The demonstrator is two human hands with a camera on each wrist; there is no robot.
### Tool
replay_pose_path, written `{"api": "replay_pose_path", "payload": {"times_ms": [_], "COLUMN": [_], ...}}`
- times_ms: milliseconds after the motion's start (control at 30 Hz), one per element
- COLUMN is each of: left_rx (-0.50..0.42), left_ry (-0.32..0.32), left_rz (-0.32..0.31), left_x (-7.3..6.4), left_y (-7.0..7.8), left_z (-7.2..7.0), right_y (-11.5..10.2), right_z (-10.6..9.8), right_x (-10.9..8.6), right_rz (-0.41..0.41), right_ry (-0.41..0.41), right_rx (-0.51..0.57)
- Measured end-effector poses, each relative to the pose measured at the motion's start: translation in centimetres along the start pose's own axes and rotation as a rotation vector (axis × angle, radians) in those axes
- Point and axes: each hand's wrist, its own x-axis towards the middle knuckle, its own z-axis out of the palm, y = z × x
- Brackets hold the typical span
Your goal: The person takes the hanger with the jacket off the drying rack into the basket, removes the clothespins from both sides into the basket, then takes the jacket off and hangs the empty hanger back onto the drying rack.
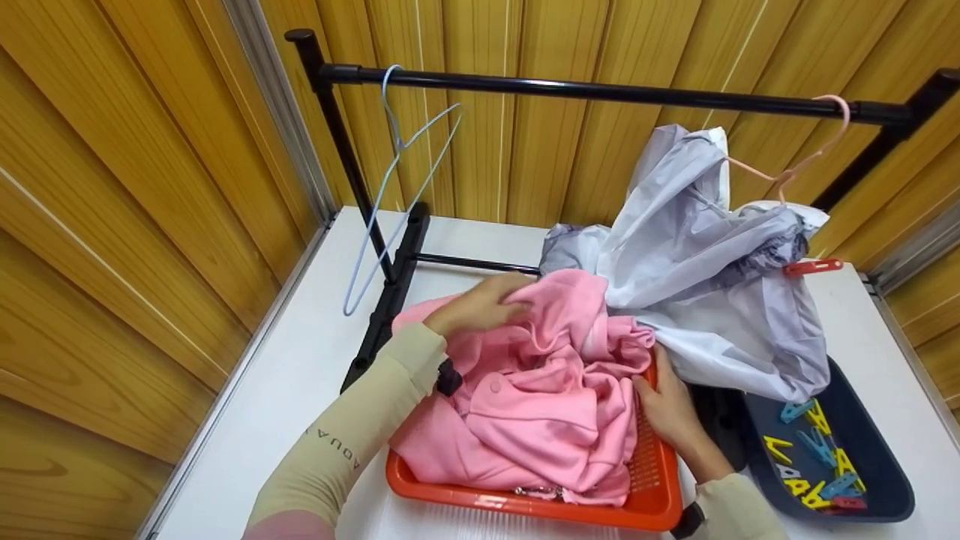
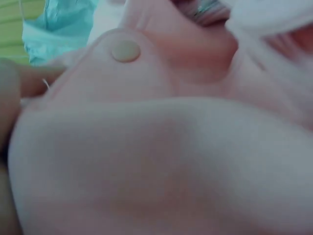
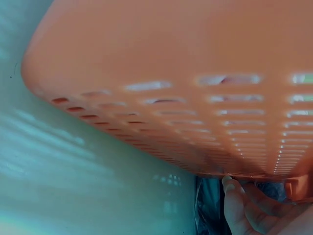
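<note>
A pink garment (image 1: 532, 412) with a round button lies bunched in an orange-red plastic basket (image 1: 525, 506). My left hand (image 1: 484, 304) grips the cloth near the basket's far left part, its fingertips partly hidden by folds. In the left wrist view, the pink cloth (image 2: 161, 156) fills most of the picture, and fingers (image 2: 10, 98) show at the left edge. My right hand (image 1: 671, 409) holds the basket's right side, thumb at the rim. The right wrist view shows the slotted basket wall (image 3: 122, 44) from outside, with the right fingers (image 3: 249, 205) against its lower edge.
A black rack (image 1: 585, 90) stands behind the basket, a light blue hanger (image 1: 367, 225) on its left. On its right, a pink hanger (image 1: 814, 157) bears a white-grey garment (image 1: 682, 217) with a red clothespin (image 1: 814, 267). A dark tray (image 1: 885, 480) of colored clothespins (image 1: 814, 450) sits right.
</note>
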Motion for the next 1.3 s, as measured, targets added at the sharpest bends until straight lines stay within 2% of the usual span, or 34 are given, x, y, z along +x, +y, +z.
{"api": "replay_pose_path", "payload": {"times_ms": [100, 167, 233, 333, 400, 467, 700, 800, 900, 1000, 1100, 1200, 1300], "left_rx": [-0.099, -0.128, -0.129, -0.183, -0.159, -0.146, 0.085, 0.142, 0.203, 0.255, 0.172, 0.017, -0.001], "left_ry": [-0.111, -0.153, -0.18, -0.231, -0.271, -0.32, -0.455, -0.497, -0.507, -0.482, -0.437, -0.385, -0.284], "left_rz": [-0.037, -0.059, -0.046, -0.058, -0.052, -0.078, -0.094, -0.081, -0.041, 0.013, 0.024, -0.037, -0.079], "left_x": [-0.2, -0.3, -0.3, -0.1, 0.1, 0.5, 1.5, 1.6, 1.6, 1.3, 0.9, 0.5, 0.7], "left_y": [0.8, 1.2, 1.4, 1.7, 1.9, 2.1, 2.8, 3.2, 3.3, 3.6, 3.8, 3.8, 3.3], "left_z": [1.5, 2.5, 3.4, 4.8, 5.7, 6.4, 7.9, 8.3, 8.3, 7.7, 6.5, 4.6, 2.3], "right_y": [0.0, -0.1, -0.1, -0.1, -0.2, -0.3, -0.4, -0.4, -0.4, -0.2, -0.2, -0.1, -0.1], "right_z": [-0.1, -0.1, -0.1, -0.1, -0.2, -0.2, -0.5, -0.5, -0.4, -0.2, -0.1, -0.2, -0.2], "right_x": [0.0, 0.0, 0.0, 0.0, 0.0, 0.1, 0.3, 0.5, 0.6, 0.6, 0.5, 0.4, 0.3], "right_rz": [0.001, -0.001, -0.002, -0.001, 0.001, 0.007, 0.059, 0.077, 0.078, 0.077, 0.075, 0.076, 0.084], "right_ry": [0.001, 0.0, -0.003, -0.001, 0.0, 0.001, -0.003, -0.017, -0.017, -0.019, -0.019, -0.018, -0.019], "right_rx": [-0.006, -0.007, -0.007, -0.01, -0.013, -0.011, 0.017, 0.017, 0.011, 0.005, 0.002, 0.0, -0.004]}}
